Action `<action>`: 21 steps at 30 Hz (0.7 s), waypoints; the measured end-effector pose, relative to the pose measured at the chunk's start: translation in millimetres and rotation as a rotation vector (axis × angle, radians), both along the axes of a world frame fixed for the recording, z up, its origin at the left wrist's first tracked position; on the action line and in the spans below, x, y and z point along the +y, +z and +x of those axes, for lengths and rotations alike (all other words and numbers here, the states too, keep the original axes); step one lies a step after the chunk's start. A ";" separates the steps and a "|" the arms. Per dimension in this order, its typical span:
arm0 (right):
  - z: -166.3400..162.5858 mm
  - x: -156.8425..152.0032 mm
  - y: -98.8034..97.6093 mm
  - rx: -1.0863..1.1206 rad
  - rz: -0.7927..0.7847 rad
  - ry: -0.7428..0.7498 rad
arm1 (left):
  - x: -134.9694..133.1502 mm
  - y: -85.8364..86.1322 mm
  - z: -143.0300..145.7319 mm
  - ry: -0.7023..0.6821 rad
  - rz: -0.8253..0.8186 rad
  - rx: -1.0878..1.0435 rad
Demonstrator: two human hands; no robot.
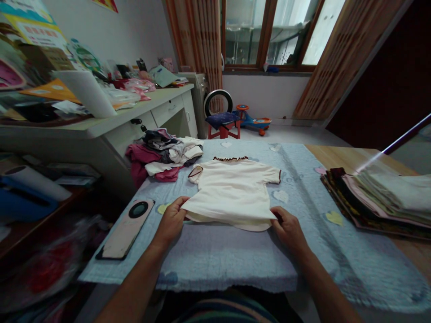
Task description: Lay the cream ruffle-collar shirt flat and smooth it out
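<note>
A cream short-sleeved T-shirt (232,188) with a dark ruffled collar lies flat on a pale blue quilt (215,264), its collar pointing away from me. My left hand (171,220) grips the lower left edge of the shirt. My right hand (288,229) holds the lower right edge, and the hem between them lifts slightly in a loose fold. Part of the shirt's lower layer shows beneath that fold.
A heap of mixed clothes (161,154) lies left of the shirt. A folded stack of garments (370,202) sits on the wooden table (336,159) at right. A smartphone (126,229) lies on the quilt's left. A cluttered white desk (101,128) runs along the left.
</note>
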State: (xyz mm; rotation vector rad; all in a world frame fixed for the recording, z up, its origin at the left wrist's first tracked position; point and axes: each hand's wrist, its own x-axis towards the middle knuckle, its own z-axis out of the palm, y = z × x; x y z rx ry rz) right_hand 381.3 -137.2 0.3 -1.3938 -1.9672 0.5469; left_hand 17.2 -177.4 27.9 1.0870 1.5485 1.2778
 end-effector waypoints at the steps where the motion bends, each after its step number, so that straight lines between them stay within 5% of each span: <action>1: -0.8 -0.9 0.5 0.004 -0.004 0.006 | 0.2 -2.1 4.0 0.012 -0.017 -0.049; 9: -1.9 -2.8 0.8 -0.040 0.010 0.000 | 0.5 -23.9 2.7 0.113 0.105 -0.071; 21: -11.2 -6.0 -2.3 -0.299 0.062 0.013 | -0.1 -16.5 12.0 0.032 0.018 -0.383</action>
